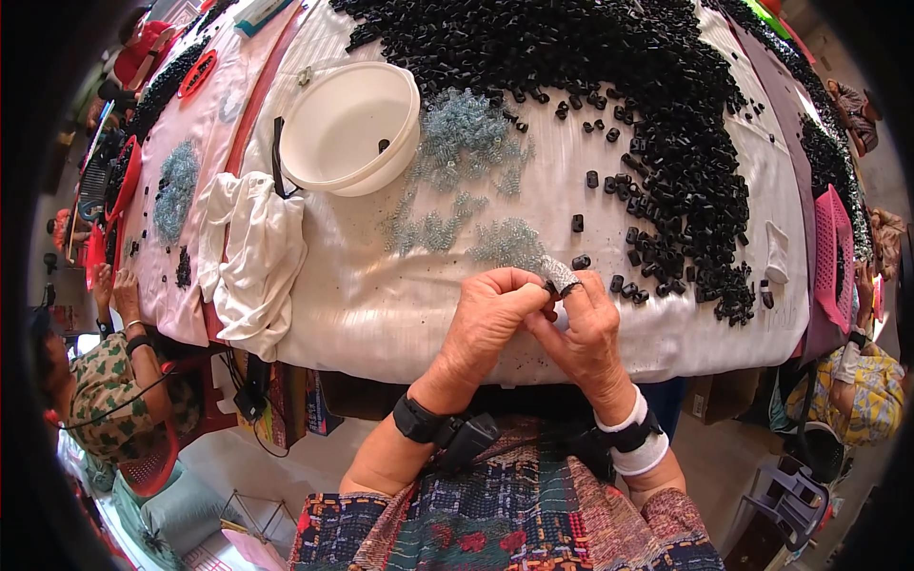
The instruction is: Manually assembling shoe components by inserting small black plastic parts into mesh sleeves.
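Near the table's front edge, my left hand (487, 312) and my right hand (588, 335) meet fingertip to fingertip. Both are closed in a pinch on a small black plastic part (550, 288), which the fingers mostly hide. Whitish tape with a dark band wraps one finger of my right hand. Just beyond the fingertips lies a small heap of bluish coil springs (503, 244), with a larger heap of springs (464, 128) farther back. A single black part (581, 262) rests close to the taped finger.
A great pile of black plastic parts (690, 190) covers the table's back and right. A white basin (350, 124) holds one black piece. Left of me lies a crumpled white cloth (252, 262). Co-workers sit left and right; a pink basket (834, 257) stands at the right.
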Motion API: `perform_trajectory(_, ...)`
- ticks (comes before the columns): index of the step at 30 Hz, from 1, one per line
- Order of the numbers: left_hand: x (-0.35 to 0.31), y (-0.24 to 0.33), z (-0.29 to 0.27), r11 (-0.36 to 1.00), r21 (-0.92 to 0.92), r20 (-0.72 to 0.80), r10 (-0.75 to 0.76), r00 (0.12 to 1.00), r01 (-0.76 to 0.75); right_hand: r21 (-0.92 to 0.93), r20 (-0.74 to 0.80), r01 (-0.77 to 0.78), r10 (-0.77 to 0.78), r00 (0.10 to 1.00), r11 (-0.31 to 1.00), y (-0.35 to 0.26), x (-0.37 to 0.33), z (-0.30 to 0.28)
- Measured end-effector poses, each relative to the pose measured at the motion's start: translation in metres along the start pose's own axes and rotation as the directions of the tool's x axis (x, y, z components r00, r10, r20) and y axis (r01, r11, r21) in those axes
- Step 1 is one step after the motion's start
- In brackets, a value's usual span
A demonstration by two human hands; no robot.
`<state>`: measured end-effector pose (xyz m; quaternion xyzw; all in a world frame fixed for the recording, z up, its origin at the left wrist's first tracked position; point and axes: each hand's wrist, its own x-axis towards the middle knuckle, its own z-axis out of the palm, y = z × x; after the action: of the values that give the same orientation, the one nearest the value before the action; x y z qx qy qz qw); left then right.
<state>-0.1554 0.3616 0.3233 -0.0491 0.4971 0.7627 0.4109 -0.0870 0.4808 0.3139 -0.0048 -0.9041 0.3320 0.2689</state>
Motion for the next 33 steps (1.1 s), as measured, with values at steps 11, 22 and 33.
perform_trajectory(11,0.001,-0.003,0.001,0.996,0.088,-0.039,0.023,0.999,-0.019,-0.044,-0.023,0.055,-0.057,0.998,0.997,0.009,-0.003,0.006)
perform_trajectory(22,-0.001,-0.01,-0.009,0.991,0.099,0.036,0.087,0.996,-0.09,-0.023,-0.037,0.09,-0.091,0.995,0.996,0.015,-0.006,0.009)
perform_trajectory(33,-0.002,-0.009,-0.012,0.984,0.137,0.036,0.108,0.993,-0.112,-0.058,0.012,0.12,-0.119,0.993,0.991,0.015,-0.005,0.008)
